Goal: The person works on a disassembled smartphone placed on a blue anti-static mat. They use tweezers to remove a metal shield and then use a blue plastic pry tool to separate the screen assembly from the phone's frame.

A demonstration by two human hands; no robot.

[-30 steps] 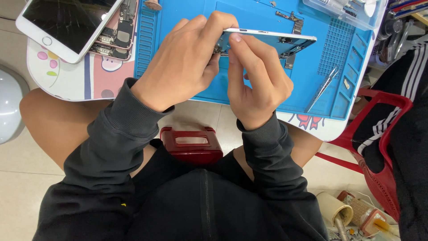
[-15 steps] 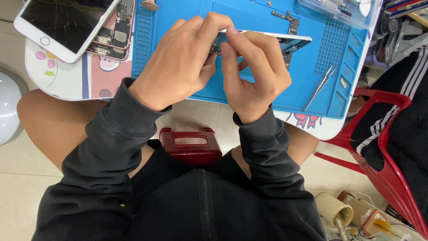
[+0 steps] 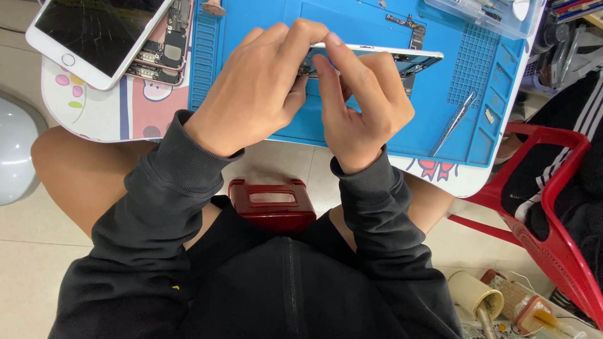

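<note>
Both hands shifted slightly left since earlier; opened phone frame (image 3: 389, 58) held tilted above blue mat (image 3: 352, 125), left hand (image 3: 251, 94) gripping its end to steady, right hand (image 3: 361, 103) pinching its edge, fingertip probing inside. Tweezers (image 3: 453, 122) lie nearby; cracked phone (image 3: 100, 34) on bench (image 3: 94, 116).

- The left hand (image 3: 257, 88) covers the left end of the opened phone body (image 3: 402, 59), and its fingertips cannot be seen where they grip.
- Whatever the right hand (image 3: 361, 100) pinches against that body is too small to tell.
- The cracked white phone (image 3: 94, 34) at far left is cut off by the top edge.
- The clear plastic box (image 3: 483, 12) at far right runs past the top edge, its contents unclear.
- The small part beside the tweezers (image 3: 453, 122) is too tiny to identify.
</note>
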